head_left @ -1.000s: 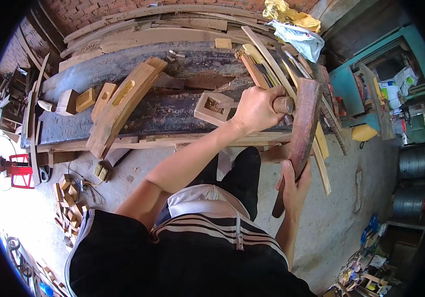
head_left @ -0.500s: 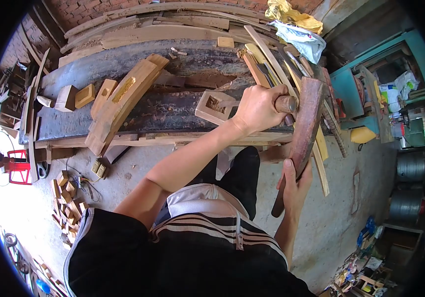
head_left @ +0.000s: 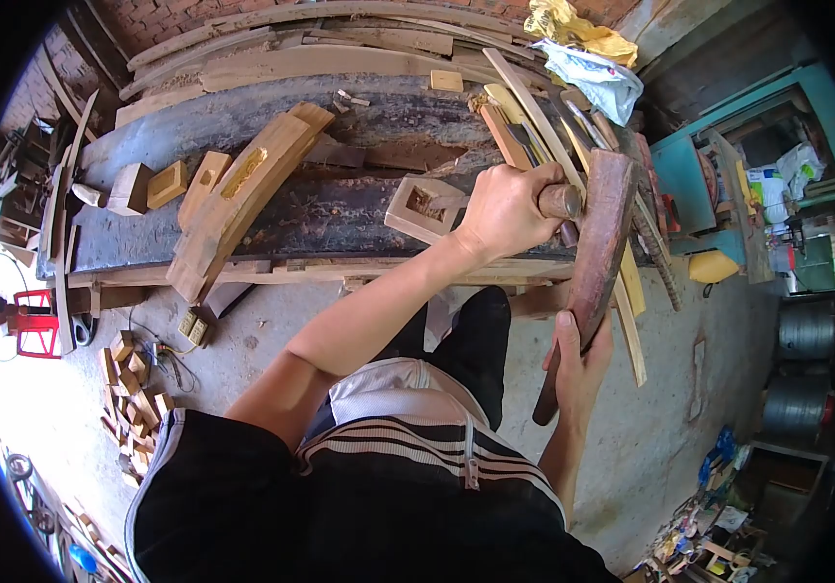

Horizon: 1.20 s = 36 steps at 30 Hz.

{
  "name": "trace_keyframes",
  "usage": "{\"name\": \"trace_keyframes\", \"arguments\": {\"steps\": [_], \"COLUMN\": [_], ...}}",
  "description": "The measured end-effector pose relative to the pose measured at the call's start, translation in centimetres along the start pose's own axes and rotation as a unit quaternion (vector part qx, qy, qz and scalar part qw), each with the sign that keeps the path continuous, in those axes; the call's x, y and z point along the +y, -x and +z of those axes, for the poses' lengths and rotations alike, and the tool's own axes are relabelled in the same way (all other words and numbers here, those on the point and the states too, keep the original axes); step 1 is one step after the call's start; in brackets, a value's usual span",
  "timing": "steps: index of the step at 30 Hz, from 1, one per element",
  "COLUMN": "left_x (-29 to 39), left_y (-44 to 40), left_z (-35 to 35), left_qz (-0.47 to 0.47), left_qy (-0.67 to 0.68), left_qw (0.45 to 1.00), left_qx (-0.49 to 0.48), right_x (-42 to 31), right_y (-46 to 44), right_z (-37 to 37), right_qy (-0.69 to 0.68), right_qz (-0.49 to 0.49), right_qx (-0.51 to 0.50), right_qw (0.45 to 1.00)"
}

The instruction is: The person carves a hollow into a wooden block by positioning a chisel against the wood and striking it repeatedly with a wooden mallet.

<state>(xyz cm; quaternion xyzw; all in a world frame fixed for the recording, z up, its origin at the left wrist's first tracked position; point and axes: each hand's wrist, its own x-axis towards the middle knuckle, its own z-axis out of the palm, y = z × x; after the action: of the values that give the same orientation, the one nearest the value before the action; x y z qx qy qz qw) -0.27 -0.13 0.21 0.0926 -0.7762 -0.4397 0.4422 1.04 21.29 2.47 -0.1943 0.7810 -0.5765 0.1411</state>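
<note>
My left hand [head_left: 512,209] is closed in a fist around the round handle of what looks like a chisel [head_left: 560,201]. Its butt end points up toward me, and its blade is hidden below. Lower right, my right hand [head_left: 582,361] wraps the narrow grip of a dark reddish wooden mallet [head_left: 602,233]. The mallet's thick head stands just right of the chisel handle, with little visible gap. Left of my fist, a light wood block [head_left: 425,207] with a rectangular hollow lies on the dark workbench [head_left: 340,219]; my wrist covers part of its right side.
A long mortised timber [head_left: 252,189] lies slantwise across the bench, beside small wood blocks [head_left: 167,187]. Wood strips and tools [head_left: 524,121] crowd the right end near plastic bags [head_left: 587,73]. Offcuts [head_left: 131,398] are piled on the floor at left.
Almost nothing differs. Both hands keep their holds, and the mallet stays beside the chisel handle; the view has shifted very slightly.
</note>
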Motion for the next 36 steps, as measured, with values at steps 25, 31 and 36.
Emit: {"name": "trace_keyframes", "arguments": {"steps": [25, 31, 36], "left_x": [0.0, -2.4, -0.1], "left_y": [-0.2, -0.3, 0.0], "left_z": [-0.3, -0.2, -1.3], "left_qz": [-0.026, 0.023, -0.030], "left_qy": [0.018, -0.047, 0.016], "left_qw": [0.999, 0.998, 0.999], "left_qx": [-0.009, -0.031, -0.011], "right_x": [-5.6, -5.3, -6.2], "right_y": [-1.8, -3.3, -1.9], "right_z": [-1.3, 0.7, 0.6], "right_qy": [-0.070, 0.186, -0.060], "right_qz": [-0.271, -0.241, -0.242], "right_qx": [0.018, -0.050, 0.032], "right_qw": [0.960, 0.951, 0.968]}}
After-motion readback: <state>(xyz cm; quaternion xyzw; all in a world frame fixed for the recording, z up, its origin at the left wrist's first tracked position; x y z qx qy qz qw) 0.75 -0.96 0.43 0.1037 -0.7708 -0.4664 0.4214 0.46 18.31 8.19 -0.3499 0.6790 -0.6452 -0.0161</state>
